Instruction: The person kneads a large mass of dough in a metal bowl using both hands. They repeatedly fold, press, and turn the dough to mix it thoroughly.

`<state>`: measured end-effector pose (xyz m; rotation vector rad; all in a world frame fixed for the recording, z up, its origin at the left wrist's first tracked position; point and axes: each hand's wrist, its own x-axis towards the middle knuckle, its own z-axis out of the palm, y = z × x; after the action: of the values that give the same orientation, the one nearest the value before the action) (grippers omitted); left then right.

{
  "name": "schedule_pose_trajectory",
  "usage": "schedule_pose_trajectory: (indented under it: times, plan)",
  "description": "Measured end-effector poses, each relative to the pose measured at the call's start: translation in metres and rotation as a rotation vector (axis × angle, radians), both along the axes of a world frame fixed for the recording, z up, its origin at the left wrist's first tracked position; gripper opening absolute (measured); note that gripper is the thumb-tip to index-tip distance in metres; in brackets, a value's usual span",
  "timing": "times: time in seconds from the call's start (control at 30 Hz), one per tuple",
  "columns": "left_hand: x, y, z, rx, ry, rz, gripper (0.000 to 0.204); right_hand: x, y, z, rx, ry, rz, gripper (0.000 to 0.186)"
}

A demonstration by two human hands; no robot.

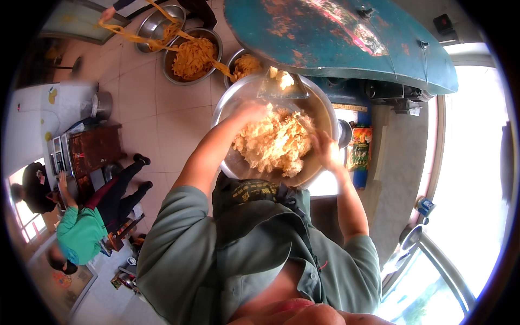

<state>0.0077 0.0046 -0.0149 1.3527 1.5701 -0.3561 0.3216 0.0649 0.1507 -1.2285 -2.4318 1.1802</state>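
A large metal bowl (222, 111) in front of my body holds a heap of pale yellow, crumbly dough (273, 143). My left hand (250, 112) reaches over the heap's upper left side; it is smeared by motion, so its fingers do not show clearly. At the heap's right side is my right hand (326, 150), fingers apart and touching the dough near the bowl's inner wall. Just beyond both hands, a metal chute (300, 89) juts over the bowl's far rim with lumps of dough on it.
A worn teal machine (325, 43) stands above the bowl's far side. Metal bowls of flat noodles (195, 58) sit at the far left, where another person's hand (108, 14) holds long strips. A person in green (81, 235) is at the left by a brown cabinet (97, 149).
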Motion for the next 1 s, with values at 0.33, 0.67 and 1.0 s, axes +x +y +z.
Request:
schedule_pose_trajectory:
  times: [0.33, 0.67, 1.0]
  plan:
    - [0.021, -0.079, 0.075, 0.483, -0.051, 0.089, 0.047, -0.028, 0.02, -0.007, 0.159, 0.17, 0.079, 0.024]
    - [0.038, -0.147, 0.091, 0.609, -0.107, 0.528, 0.052, -0.161, 0.051, 0.035, 0.205, -0.495, 0.401, 0.059]
    - [0.037, -0.135, 0.059, 0.556, 0.031, 0.181, 0.06, -0.18, 0.058, 0.025, 0.309, -0.328, 0.282, 0.048]
